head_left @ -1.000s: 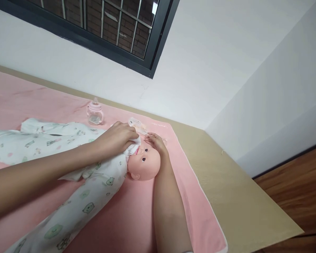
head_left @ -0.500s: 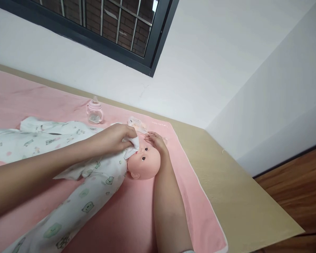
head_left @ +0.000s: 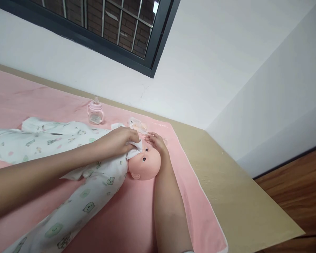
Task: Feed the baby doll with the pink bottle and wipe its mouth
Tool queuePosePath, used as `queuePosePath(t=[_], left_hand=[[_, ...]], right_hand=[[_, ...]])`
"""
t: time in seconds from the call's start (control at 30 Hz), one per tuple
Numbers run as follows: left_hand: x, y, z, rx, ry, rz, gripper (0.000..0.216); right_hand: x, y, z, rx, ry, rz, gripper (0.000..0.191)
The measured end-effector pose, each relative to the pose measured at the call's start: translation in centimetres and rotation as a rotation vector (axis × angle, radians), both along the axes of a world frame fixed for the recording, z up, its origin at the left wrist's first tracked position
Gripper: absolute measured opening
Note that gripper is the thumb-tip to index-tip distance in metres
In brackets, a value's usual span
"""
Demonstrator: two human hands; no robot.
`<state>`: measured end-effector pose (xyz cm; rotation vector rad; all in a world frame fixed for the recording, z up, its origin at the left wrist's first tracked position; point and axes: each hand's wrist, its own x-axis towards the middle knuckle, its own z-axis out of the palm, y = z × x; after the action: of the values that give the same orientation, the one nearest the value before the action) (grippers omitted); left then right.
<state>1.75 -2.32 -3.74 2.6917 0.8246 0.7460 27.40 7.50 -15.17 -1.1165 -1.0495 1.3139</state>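
pink mat (head_left: 137, 221) nearest, spread over a tan table (head_left: 242, 203); both forearms come in over it, the left from the left edge, the right from the bottom edge; doll (head_left: 144, 163) lies face up on the mat, head toward the right, body running down-left in a white printed sleepsuit (head_left: 94, 191); left hand (head_left: 118, 140) sits over the doll's chest and chin, fingers pinched together on a white cloth (head_left: 136, 151); cloth pressed to the lower part of the doll's face, about the mouth and cheek; right hand (head_left: 156, 142) on the far side of the head, fingers spread flat and resting on the forehead, gripping nothing; the two hands are close, with the doll's face between them, not touching each other; second printed garment (head_left: 28, 140) lies flat on the mat to the left, behind the left forearm; just beyond the hands, a clear plastic packet (head_left: 137, 124); contents not readable; further left of it, a pink baby bottle (head_left: 95, 112) stands upright near the mat's far edge; behind that a white wall, with a dark-framed window (head_left: 107, 31) above; wood floor (head_left: 300, 189) at the right, past the table.
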Motion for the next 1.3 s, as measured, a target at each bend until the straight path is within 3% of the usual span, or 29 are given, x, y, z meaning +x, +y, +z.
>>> queuePosePath(t=[0.47, 0.9, 1.3], left_hand=[[0.3, 1.1, 0.0, 0.015, -0.021, 0.123, 0.021], [-2.2, -1.3, 1.8, 0.013, 0.108, 0.033, 0.012], [-1.3, -1.2, 0.3, -0.003, 0.151, 0.032, 0.016]], right_hand=[[0.2, 0.2, -0.3, 0.014, -0.017, 0.009, 0.021], [0.0, -0.1, 0.1, 0.002, -0.011, 0.007, 0.020], [0.0, 0.0, -0.1, 0.008, -0.010, 0.001, 0.021]])
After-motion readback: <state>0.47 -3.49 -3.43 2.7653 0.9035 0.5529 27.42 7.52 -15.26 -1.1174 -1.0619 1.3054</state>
